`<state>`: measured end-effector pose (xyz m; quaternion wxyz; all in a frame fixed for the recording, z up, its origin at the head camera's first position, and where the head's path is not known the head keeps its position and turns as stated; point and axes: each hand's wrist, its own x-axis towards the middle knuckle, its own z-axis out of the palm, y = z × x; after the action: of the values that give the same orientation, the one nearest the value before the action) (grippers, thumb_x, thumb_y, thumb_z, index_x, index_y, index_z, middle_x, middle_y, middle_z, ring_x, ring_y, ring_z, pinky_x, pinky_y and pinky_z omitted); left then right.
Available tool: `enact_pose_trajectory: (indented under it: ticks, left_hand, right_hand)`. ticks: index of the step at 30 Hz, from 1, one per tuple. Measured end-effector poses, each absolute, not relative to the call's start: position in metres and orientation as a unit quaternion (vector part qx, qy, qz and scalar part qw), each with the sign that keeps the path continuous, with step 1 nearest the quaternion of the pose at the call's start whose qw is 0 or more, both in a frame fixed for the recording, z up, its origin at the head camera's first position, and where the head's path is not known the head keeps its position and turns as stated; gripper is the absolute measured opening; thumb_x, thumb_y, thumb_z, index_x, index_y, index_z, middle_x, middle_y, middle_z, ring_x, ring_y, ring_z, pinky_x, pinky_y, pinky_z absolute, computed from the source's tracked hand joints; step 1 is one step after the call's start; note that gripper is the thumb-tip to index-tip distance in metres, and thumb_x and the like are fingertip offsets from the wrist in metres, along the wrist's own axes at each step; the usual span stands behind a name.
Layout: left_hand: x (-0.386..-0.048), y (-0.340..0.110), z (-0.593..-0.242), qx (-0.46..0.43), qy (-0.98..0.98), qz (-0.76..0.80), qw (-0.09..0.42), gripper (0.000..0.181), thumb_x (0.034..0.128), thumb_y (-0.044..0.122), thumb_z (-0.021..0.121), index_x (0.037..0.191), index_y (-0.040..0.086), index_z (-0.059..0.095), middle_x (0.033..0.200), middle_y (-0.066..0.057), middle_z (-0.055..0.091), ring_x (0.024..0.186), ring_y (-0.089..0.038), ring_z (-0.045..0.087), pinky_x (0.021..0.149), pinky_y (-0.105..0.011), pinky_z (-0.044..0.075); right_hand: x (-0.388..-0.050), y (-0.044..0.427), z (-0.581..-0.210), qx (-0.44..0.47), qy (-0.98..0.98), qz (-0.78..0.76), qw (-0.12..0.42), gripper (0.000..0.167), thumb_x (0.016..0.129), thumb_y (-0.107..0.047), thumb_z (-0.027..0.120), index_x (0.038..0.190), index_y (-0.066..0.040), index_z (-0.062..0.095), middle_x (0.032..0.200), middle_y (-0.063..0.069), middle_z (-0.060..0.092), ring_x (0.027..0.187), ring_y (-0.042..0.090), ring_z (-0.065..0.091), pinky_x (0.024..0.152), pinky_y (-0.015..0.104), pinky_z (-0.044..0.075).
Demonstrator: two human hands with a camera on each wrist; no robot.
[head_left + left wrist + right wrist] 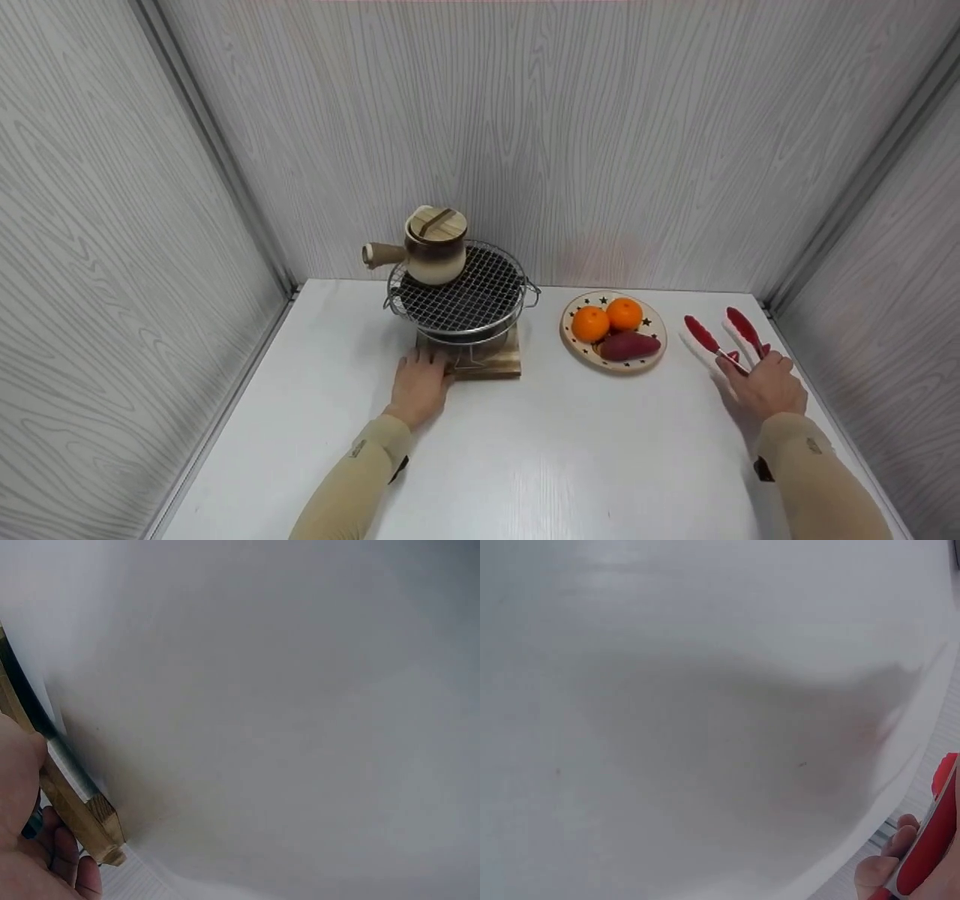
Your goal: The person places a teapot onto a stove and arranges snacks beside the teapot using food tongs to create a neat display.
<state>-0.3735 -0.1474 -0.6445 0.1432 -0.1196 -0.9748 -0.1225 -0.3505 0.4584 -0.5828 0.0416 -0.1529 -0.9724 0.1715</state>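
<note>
My left hand (pixel 420 386) grips the left front corner of a wooden base (pixel 499 367) under a round tabletop grill. The left wrist view shows the thumb and fingers on opposite sides of the wooden edge (pixel 79 821). On the wire grate (pixel 480 300) stands a small brown-and-cream pot (pixel 436 266) with a wooden lid (pixel 448 225), its handle pointing left. At the far right, my right hand (pixel 771 386) holds tongs (pixel 703 335) with red tips. Their tips are spread apart and point away from me. Red grip (pixel 930 851) shows at the edge of the right wrist view.
Between the grill and the tongs sits a star-patterned plate (pixel 654 330). It carries two oranges (pixel 591 325) and a sweet potato (pixel 631 346). White panels (pixel 555 135) wall the table (pixel 570 450) at the back and both sides.
</note>
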Motion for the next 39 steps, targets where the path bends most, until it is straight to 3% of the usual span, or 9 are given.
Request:
enact_pose_trajectory:
  ticks: [8, 17, 26, 39]
  left_hand:
    - [-0.374, -0.150, -0.646, -0.120, -0.975, -0.112, 0.150, 0.036, 0.1067, 0.033, 0.077, 0.132, 0.009, 0.067, 0.134, -0.022, 0.068, 0.125, -0.042, 0.064, 0.102, -0.059, 0.056]
    - [-0.373, -0.149, -0.646, -0.124, -0.974, -0.118, 0.151, 0.034, 0.1059, 0.031, 0.078, 0.130, 0.010, 0.067, 0.130, -0.020, 0.068, 0.122, -0.041, 0.064, 0.100, -0.059, 0.056]
    - [-0.374, -0.150, -0.647, -0.125, -0.975, -0.108, 0.151, 0.038, 0.1084, 0.034, 0.075, 0.135, 0.007, 0.067, 0.134, -0.023, 0.069, 0.128, -0.045, 0.065, 0.108, -0.062, 0.056]
    - [-0.372, -0.148, -0.643, -0.124, -0.975, -0.110, 0.147, 0.037, 0.1088, 0.034, 0.074, 0.134, 0.009, 0.067, 0.138, -0.024, 0.068, 0.128, -0.045, 0.064, 0.106, -0.061, 0.056]
  right_hand:
    - [-0.374, 0.472, -0.599, -0.142, -0.974, 0.169, 0.056, 0.118, 0.099, -0.089, 0.051, 0.143, 0.021, 0.046, 0.119, 0.038, 0.060, 0.084, 0.040, 0.059, 0.063, 0.041, 0.050]
    - [-0.384, 0.468, -0.591, -0.101, -0.979, 0.154, 0.082, 0.110, 0.093, -0.093, 0.057, 0.121, 0.014, 0.058, 0.091, 0.026, 0.064, 0.070, 0.030, 0.055, 0.052, 0.035, 0.040]
    - [-0.390, 0.458, -0.577, -0.065, -0.985, 0.139, 0.079, 0.117, 0.093, -0.094, 0.055, 0.136, 0.015, 0.057, 0.112, 0.036, 0.070, 0.074, 0.034, 0.059, 0.053, 0.034, 0.041]
    - [-0.401, 0.450, -0.552, -0.038, -0.990, 0.125, 0.054, 0.116, 0.093, -0.095, 0.055, 0.142, 0.011, 0.056, 0.110, 0.030, 0.070, 0.082, 0.036, 0.062, 0.059, 0.038, 0.051]
